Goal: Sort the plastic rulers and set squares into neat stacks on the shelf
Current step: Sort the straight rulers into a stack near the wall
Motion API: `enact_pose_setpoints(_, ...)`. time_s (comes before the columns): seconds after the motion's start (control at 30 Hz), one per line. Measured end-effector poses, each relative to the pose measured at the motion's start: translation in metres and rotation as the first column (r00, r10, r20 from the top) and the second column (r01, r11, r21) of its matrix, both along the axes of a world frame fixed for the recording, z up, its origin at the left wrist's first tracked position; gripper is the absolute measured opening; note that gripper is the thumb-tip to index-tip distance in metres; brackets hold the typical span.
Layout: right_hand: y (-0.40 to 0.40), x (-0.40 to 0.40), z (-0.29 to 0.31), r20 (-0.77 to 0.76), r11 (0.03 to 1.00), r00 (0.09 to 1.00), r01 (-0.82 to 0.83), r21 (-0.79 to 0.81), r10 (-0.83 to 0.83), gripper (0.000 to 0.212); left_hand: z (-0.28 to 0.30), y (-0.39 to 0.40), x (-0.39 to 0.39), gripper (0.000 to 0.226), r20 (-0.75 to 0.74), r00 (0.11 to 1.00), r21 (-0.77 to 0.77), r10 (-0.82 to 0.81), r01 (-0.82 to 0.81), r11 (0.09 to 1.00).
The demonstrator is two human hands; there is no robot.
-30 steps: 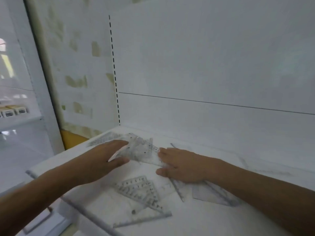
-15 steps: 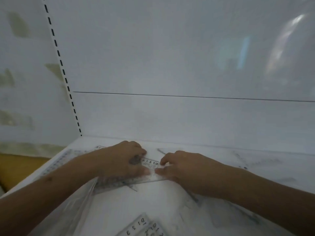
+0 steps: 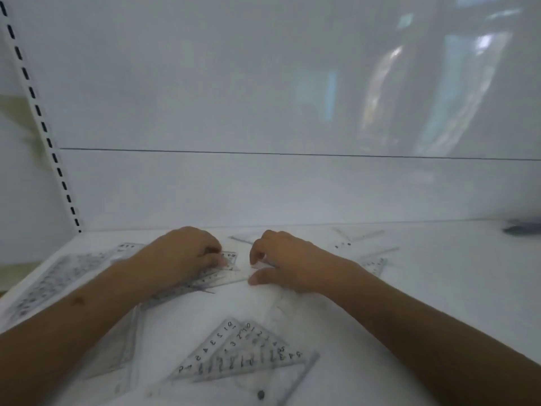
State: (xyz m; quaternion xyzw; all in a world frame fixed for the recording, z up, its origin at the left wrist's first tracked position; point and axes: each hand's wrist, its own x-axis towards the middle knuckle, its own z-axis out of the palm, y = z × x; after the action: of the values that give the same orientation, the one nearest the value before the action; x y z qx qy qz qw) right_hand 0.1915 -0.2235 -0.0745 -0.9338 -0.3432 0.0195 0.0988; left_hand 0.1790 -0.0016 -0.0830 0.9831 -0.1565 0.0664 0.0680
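Note:
A small stack of clear plastic rulers and set squares (image 3: 227, 272) lies on the white shelf (image 3: 424, 288), near the back wall. My left hand (image 3: 181, 257) sits on the stack's left part, fingers curled down over it and thumb along its near edge. My right hand (image 3: 282, 260) pinches the stack's right end between curled fingers and thumb. Two overlapping clear set squares with printed numbers (image 3: 243, 354) lie close to me, between my forearms. A long clear ruler (image 3: 234, 386) lies under them.
A flat pile of clear rulers (image 3: 55, 278) lies along the shelf's left edge. More clear set squares (image 3: 376, 262) lie right of my right hand and at the back (image 3: 358, 234). A dark object (image 3: 521, 229) rests at the far right. A slotted upright (image 3: 38, 112) marks the left corner.
The view has dropped lower, bringing the near set squares into sight. Both hands stayed on the stack, and my right fingers have curled in tighter at its end.

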Motion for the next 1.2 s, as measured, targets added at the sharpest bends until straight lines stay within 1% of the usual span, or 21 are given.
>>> enact_pose_setpoints(0.03,-0.002,-0.002,0.001,-0.018,1.0,1.0,0.008,0.002,-0.008,0.034,0.002,-0.002,-0.003,0.027,-0.012,1.0,-0.003,0.005,-0.005,1.0)
enact_pose_setpoints(0.1,-0.011,-0.003,0.003,-0.046,1.0,0.999,0.021,-0.009,-0.021,0.028,0.005,-0.003,-0.009,0.022,-0.027,1.0,-0.063,0.012,-0.014,0.998)
enact_pose_setpoints(0.13,-0.015,-0.002,0.005,-0.052,1.0,0.998,0.024,-0.013,-0.025,0.026,0.007,-0.002,-0.011,0.024,-0.044,0.999,-0.08,0.008,-0.011,0.997)
enact_pose_setpoints(0.27,-0.038,0.002,0.009,-0.076,0.998,0.995,0.059,-0.033,-0.061,0.024,0.016,0.01,-0.02,0.056,-0.197,0.98,-0.044,0.021,-0.03,0.999)
enact_pose_setpoints(0.33,-0.051,0.006,0.011,-0.086,0.995,0.992,0.083,-0.052,-0.087,0.026,0.018,0.012,-0.021,0.062,-0.2,0.979,0.015,0.046,-0.044,0.999)
enact_pose_setpoints(0.37,-0.055,0.008,0.012,-0.087,0.994,0.991,0.092,-0.065,-0.098,0.031,0.018,0.012,-0.02,0.057,-0.181,0.982,0.034,0.049,-0.044,0.998)
enact_pose_setpoints(0.4,-0.058,0.01,0.011,-0.082,0.993,0.992,0.094,-0.075,-0.1,0.04,0.016,0.011,-0.019,0.047,-0.154,0.987,0.034,0.045,-0.04,0.999)
enact_pose_setpoints(0.43,-0.057,0.01,0.01,-0.076,0.995,0.993,0.081,-0.066,-0.086,0.053,0.015,0.009,-0.019,0.034,-0.133,0.99,0.028,0.039,-0.036,0.999)
enact_pose_setpoints(0.47,-0.054,0.008,0.007,-0.077,0.998,0.995,0.059,-0.035,-0.062,0.063,0.014,0.007,-0.018,0.026,-0.113,0.993,0.031,0.034,-0.031,0.999)
enact_pose_setpoints(0.5,-0.048,0.005,0.004,-0.087,0.999,0.996,0.036,0.016,-0.034,0.067,0.012,0.003,-0.016,0.027,-0.093,0.995,0.05,0.032,-0.028,0.998)
enact_pose_setpoints(0.57,-0.034,-0.002,-0.003,-0.09,0.996,0.996,-0.007,0.091,0.016,0.058,0.009,-0.005,-0.011,0.034,-0.043,0.999,0.09,0.026,-0.022,0.996)
enact_pose_setpoints(0.63,-0.024,-0.004,-0.006,-0.068,0.992,0.996,-0.042,0.12,0.05,0.044,0.008,-0.016,-0.006,0.03,-0.01,1.0,0.113,0.009,-0.008,0.994)
enact_pose_setpoints(0.73,-0.022,-0.001,-0.005,-0.091,0.989,0.996,0.005,0.148,0.008,0.026,0.009,-0.018,0.003,0.023,-0.022,1.0,0.088,-0.017,0.018,0.996)
enact_pose_setpoints(0.8,-0.025,0.001,-0.003,-0.11,0.991,0.993,0.047,0.124,-0.034,0.024,0.015,-0.006,0.003,0.026,-0.07,0.997,0.054,0.019,-0.015,0.998)
enact_pose_setpoints(0.97,-0.034,0.005,0.003,-0.134,0.994,0.986,0.103,0.043,-0.097,0.023,0.026,0.035,0.001,0.038,-0.185,0.976,0.082,0.117,-0.104,0.991)
enact_pose_setpoints(1.03,-0.039,0.006,0.006,-0.134,0.991,0.982,0.135,0.023,-0.131,0.021,0.03,0.04,-0.002,0.04,-0.229,0.966,0.126,0.118,-0.091,0.988)
enact_pose_setpoints(1.13,-0.05,0.009,0.009,-0.158,0.982,0.971,0.189,0.033,-0.181,0.02,0.037,0.039,-0.013,0.048,-0.296,0.947,0.198,0.122,-0.064,0.978)
enact_pose_setpoints(1.2,-0.055,0.013,0.01,-0.147,0.981,0.971,0.191,0.016,-0.187,0.022,0.04,0.038,-0.019,0.05,-0.306,0.94,0.251,0.15,-0.072,0.965)
